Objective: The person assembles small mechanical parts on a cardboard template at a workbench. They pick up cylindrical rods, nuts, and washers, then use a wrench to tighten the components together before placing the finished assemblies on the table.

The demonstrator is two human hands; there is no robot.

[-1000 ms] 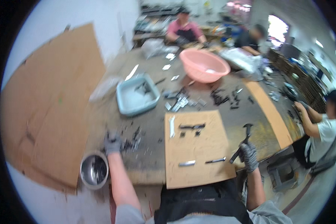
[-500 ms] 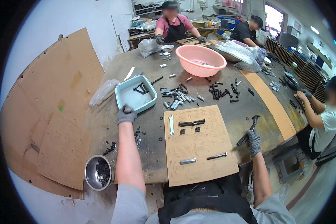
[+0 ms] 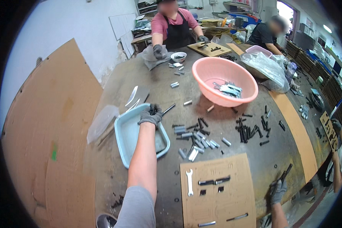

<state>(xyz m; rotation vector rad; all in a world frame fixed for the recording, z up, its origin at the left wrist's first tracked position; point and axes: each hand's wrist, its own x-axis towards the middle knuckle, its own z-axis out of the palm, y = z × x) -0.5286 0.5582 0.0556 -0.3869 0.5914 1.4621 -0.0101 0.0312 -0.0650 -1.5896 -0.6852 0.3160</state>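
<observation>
My left hand [image 3: 151,116], in a grey glove, is closed at the far right rim of a light blue basin [image 3: 121,152]. Whatever its fingers grip is hidden. A dark rod [image 3: 169,109] lies just beyond it. At the right, my gloved right hand [image 3: 278,190] is wrapped round dark bolts [image 3: 287,173] that stick out past the fingers. Between my arms lies a brown cardboard sheet [image 3: 237,167] with printed outlines. On it are an open-ended wrench [image 3: 189,183], a row of black parts [image 3: 215,181], two small black pieces, a silver tube [image 3: 206,224] and a thin bolt [image 3: 237,217].
Silver tubes [image 3: 205,142] and black bolts [image 3: 249,131] lie loose beyond the sheet. A pink basin [image 3: 201,85] holds several wrenches. A metal bowl [image 3: 106,220] stands at the near left edge. Co-workers work across the table and at the right; cardboard [image 3: 57,114] leans left.
My left hand has gone from the blue basin's near left rim to its far right rim. The view has shifted forward. The far co-worker's hand is now at the plastic bag.
</observation>
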